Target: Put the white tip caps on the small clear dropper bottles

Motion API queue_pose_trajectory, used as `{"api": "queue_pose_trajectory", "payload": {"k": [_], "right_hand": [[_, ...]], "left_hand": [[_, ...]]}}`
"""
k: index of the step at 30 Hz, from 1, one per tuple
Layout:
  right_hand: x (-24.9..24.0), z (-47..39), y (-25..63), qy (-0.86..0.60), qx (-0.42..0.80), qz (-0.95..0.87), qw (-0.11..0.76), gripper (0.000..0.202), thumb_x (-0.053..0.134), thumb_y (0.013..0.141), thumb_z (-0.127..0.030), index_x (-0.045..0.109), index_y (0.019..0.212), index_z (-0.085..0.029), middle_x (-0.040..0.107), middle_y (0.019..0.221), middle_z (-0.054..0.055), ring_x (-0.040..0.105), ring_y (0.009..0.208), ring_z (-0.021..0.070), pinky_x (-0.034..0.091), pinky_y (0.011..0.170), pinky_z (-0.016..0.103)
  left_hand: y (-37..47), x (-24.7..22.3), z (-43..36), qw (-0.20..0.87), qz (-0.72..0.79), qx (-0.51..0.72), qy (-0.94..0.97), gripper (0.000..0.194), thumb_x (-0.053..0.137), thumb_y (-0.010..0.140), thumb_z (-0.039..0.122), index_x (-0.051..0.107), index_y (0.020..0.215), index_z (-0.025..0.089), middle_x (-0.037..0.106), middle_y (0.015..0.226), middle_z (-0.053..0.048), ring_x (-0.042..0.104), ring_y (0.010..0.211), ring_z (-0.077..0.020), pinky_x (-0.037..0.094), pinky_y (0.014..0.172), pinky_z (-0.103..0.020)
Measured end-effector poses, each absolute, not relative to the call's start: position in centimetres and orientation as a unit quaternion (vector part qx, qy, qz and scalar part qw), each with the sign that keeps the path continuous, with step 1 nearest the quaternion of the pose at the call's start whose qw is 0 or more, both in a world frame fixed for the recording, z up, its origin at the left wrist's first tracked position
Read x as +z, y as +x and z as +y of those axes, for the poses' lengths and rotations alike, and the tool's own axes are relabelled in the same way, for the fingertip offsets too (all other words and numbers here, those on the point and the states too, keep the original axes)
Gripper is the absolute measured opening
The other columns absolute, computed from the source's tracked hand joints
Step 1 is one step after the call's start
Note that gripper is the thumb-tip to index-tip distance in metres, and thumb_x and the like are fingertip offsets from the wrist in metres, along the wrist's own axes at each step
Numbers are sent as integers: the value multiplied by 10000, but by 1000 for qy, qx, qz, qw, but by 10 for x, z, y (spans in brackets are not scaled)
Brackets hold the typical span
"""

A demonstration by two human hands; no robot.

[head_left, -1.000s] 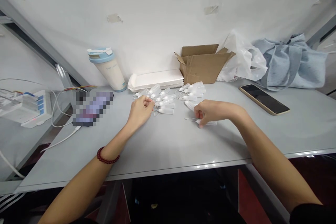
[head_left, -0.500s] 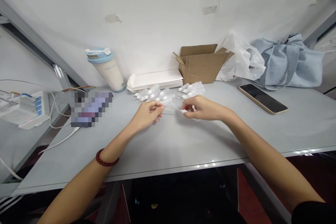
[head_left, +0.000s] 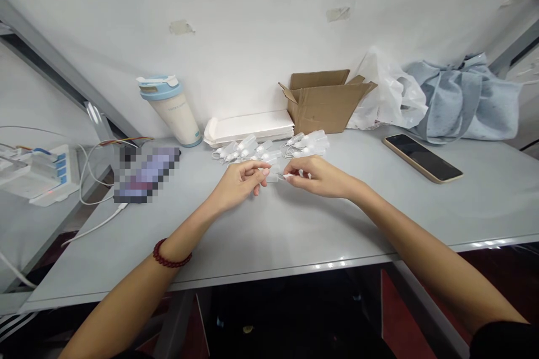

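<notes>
My left hand is closed in a pinch on a small translucent plastic bottle whose end points right. Facing it, my right hand pinches a small white cap, with a thin tip near the bottle's end. Whether the two parts touch is too small to tell. Just behind my hands lie two groups of similar small bottles with white caps and thin curved strands: a left group and a right group.
A stack of white flat packets and an open cardboard box stand along the wall. Left are a tumbler, a blurred-out phone and a power strip. Right are a plastic bag, a blue cloth bag and another phone.
My right hand has moved left with the white cap, closing the gap to the bottle. My left hand has shifted slightly right, covering more of the bottle.
</notes>
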State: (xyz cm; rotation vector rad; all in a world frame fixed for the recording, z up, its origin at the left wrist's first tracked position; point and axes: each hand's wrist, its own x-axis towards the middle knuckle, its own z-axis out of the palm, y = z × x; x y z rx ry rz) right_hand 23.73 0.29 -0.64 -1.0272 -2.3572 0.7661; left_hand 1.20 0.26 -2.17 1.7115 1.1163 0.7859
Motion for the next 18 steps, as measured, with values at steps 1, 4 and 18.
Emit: {"api": "queue_pose_trajectory", "payload": {"k": [1,4,18], "right_hand": [[-7,3,237,-368,279,-858,225,154,512,859,-174,658,830,-135,642,748,25,521,659,127,402,659,265],[-8,1,236,-356,292,-859,222,166,509,872,-187,666,856,-136,659,775,29,538,683,131,411,681,272],[-7,1,235,-360,282,-850,261,183,501,892,-235,656,876,-138,649,797,35,531,716,134,396,680,266]], "left_hand": [[12,-22,3,459,455,319,693,347,591,861,417,680,1057,145,648,699,-12,560,530,-102,427,484,-222],[13,-23,3,467,460,315,687,347,611,852,424,678,1047,145,655,706,-13,563,535,-101,428,487,-219],[13,-19,1,476,440,301,699,279,621,837,416,669,826,141,640,704,-17,532,526,-89,422,488,-213]]}}
